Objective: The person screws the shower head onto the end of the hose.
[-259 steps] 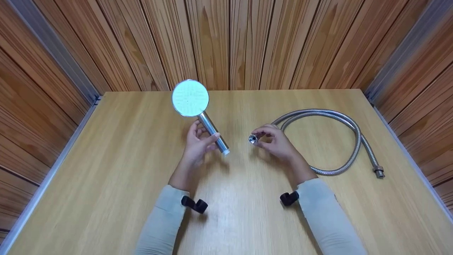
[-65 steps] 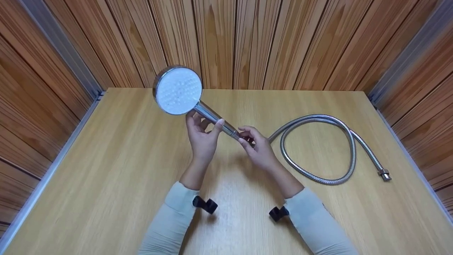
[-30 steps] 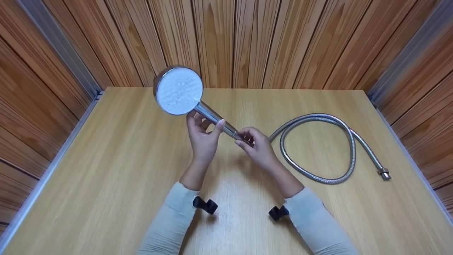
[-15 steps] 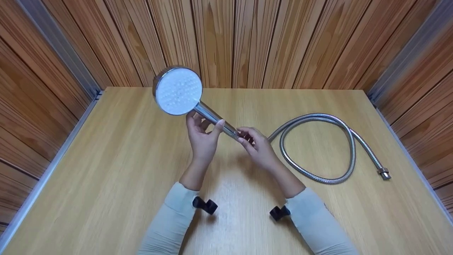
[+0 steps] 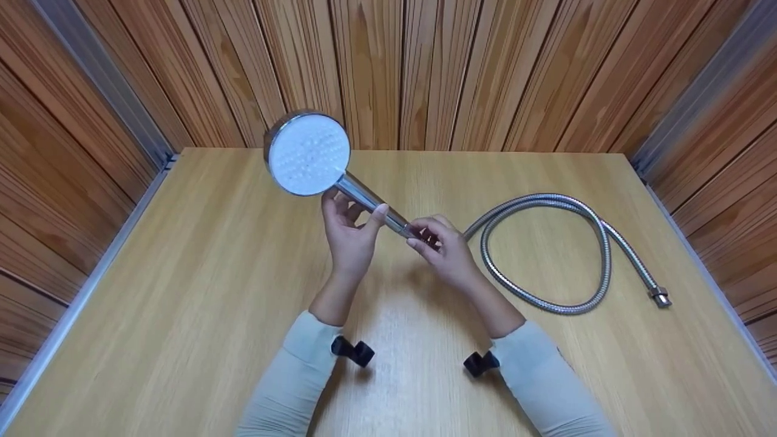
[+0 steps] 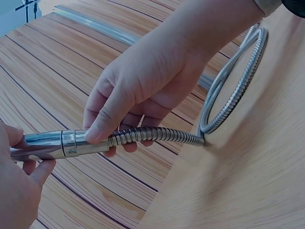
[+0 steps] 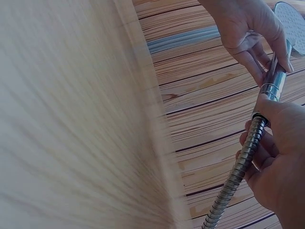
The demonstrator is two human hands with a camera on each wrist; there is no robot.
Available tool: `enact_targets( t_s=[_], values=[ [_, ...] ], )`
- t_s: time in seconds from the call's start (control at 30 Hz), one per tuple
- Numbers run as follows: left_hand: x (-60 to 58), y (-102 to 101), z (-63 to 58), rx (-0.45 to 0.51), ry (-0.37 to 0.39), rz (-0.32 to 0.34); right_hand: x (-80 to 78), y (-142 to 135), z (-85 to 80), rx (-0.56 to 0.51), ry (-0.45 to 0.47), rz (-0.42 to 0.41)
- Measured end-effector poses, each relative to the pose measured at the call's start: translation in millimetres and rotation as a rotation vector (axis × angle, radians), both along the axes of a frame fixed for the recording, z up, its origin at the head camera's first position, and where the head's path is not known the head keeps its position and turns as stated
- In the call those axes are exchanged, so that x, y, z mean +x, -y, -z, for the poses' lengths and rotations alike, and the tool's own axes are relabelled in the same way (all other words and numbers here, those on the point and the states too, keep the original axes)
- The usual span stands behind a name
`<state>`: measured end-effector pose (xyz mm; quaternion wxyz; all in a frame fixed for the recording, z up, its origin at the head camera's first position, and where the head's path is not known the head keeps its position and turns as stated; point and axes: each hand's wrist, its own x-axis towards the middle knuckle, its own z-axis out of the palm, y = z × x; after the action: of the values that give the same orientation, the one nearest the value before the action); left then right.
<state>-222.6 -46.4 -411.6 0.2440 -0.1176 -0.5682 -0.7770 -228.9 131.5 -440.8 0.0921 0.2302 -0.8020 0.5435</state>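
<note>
My left hand grips the chrome handle of a shower head, whose round white face points toward me, tilted up and to the left above the table. At the handle's lower end my right hand pinches the connector nut of a metal shower hose. The nut meets the handle end to end in the left wrist view. From there the ribbed hose runs under my right fingers. Its far end, with a metal fitting, lies loose on the table.
The wooden table carries the hose, looped once on its right side. Wood-panelled walls close it in at the back and both sides. A black wrist camera sits on the left sleeve, another camera on the right one.
Since the oldest frame, shower head and hose connector, then apart, have come together end to end. Over the last second my right fingers shift slightly around the nut; the left hand keeps its grip.
</note>
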Motion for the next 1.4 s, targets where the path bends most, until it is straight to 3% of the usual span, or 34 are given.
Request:
enact_targets(
  t_s=[0.2,0.6,1.13,1.4],
  values=[
    [-1.7,0.6,0.1,-0.037,-0.027,-0.019,0.2,-0.4,-0.1,0.026,-0.065,-0.017],
    [0.5,-0.6,0.1,-0.026,-0.012,0.005,0.7,-1.8,-2.0,-0.006,0.028,-0.019],
    [0.6,-0.3,0.2,-0.035,-0.031,-0.013,1.2,0.5,-1.3,0.012,-0.044,-0.026],
    [2.7,-1.9,-1.6,-0.023,-0.025,-0.007,2.6,5.9,-1.8,0.031,-0.107,0.068]
  ],
)
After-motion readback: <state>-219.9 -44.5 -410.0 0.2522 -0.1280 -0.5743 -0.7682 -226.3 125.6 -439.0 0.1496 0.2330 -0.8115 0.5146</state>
